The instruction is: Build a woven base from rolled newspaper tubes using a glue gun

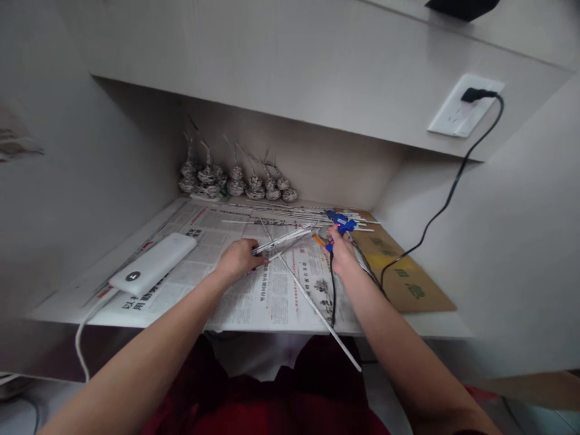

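My left hand (pixel 238 260) is closed around the near ends of several thin rolled-paper sticks (pixel 287 237), which point away to the right just above the newspaper (pixel 244 302). One long paper stick (pixel 319 314) crosses beneath them and sticks out past the front edge of the surface. In my right hand (pixel 344 251) is a blue glue gun (pixel 347 225) with an orange trigger (pixel 319 239), my fingers wrapped round its handle. Its front end lies close to the far tips of the held sticks; whether they touch, I cannot tell.
More paper sticks (pixel 267 208) lie behind. Gourd-shaped woven paper pieces (pixel 255 191) line the back wall. A white power bank (pixel 154 263) with a cable sits left. Cardboard (pixel 430 293) lies right, and a black cord (pixel 446 205) hangs from the wall socket (pixel 457 115). An overhang (pixel 272 78) projects above.
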Tool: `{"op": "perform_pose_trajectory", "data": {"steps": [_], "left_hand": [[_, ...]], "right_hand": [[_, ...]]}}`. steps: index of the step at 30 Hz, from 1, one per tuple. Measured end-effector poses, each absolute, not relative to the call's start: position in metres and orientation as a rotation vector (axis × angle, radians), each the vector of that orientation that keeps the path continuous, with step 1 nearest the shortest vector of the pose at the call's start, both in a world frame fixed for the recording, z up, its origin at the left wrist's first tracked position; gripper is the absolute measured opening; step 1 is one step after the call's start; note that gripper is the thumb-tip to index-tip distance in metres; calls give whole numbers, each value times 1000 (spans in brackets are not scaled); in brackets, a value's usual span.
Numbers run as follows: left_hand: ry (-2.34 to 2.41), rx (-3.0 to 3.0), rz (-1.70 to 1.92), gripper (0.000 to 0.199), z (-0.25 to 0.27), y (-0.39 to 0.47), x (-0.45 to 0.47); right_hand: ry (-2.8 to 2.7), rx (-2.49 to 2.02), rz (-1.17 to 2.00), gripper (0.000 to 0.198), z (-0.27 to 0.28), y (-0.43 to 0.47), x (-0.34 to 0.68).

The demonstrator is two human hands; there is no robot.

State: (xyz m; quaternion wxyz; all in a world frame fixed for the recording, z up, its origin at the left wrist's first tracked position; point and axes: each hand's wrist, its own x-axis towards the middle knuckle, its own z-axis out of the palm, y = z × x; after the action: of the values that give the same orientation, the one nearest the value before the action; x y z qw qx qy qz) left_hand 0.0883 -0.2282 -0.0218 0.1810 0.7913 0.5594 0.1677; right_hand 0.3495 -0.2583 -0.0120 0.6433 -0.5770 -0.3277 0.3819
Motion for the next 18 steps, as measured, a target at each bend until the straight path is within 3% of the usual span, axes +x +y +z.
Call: {"op": "perform_pose_trajectory", "data": {"steps": [4, 9, 18], "left_hand": [[1589, 2232, 449, 30, -19, -228, 88], [1559, 2235, 448, 31, -17, -227, 87], [1397, 2220, 535, 32, -10, -213, 94]], "right_hand": [[-801, -1408, 1009, 32, -8, -294, 348], [-1258, -1593, 955, 33, -11, -335, 335], [-1895, -1756, 446, 28, -8, -345, 306]]}}
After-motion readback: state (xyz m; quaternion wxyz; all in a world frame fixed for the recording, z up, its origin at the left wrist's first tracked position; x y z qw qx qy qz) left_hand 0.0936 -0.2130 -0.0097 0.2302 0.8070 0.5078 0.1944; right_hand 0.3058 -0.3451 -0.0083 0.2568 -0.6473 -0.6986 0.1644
